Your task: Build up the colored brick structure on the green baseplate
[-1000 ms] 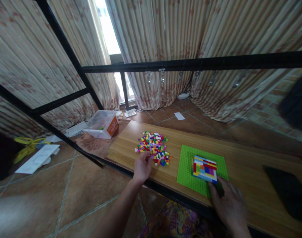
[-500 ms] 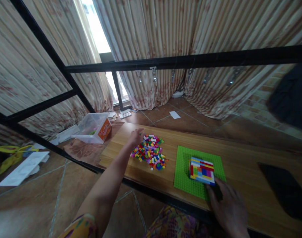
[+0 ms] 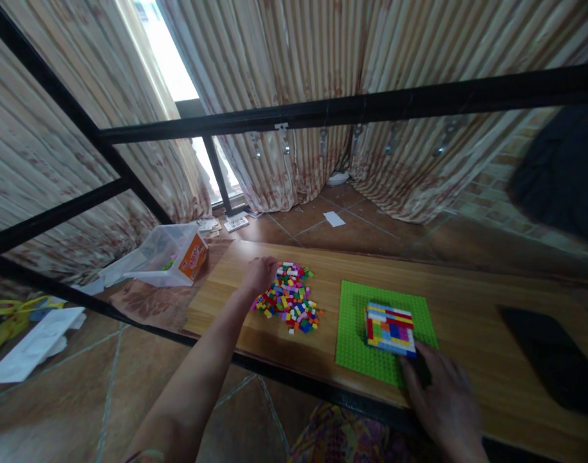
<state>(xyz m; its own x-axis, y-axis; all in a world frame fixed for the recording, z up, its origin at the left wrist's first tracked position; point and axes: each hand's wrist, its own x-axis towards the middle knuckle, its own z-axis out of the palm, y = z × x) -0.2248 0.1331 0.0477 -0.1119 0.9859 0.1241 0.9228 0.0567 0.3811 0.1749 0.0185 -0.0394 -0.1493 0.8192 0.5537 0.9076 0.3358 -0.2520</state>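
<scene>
Reaching: left hand [image 3: 261, 272] shifted from near side to far-left of pile [image 3: 296, 301], grip unclear; right hand [image 3: 443, 392] parted at build [image 3: 389, 329]. Picking likely ongoing.

floral curtains [image 3: 313, 58] behind black rails [image 3: 342, 110]

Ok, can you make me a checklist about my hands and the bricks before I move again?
1. Loose bricks on the wooden table: ok, heaped in one pile.
2. Left hand at the pile: ok, by its far left edge.
3. Brick in the left fingers: cannot tell, the fingertips are too small to read.
4. Colourful brick block within the green plate's outline: ok.
5. Right hand near the block: ok, at its near right corner.
6. Black flat thing apart from the plate: ok, off to the right.
</scene>
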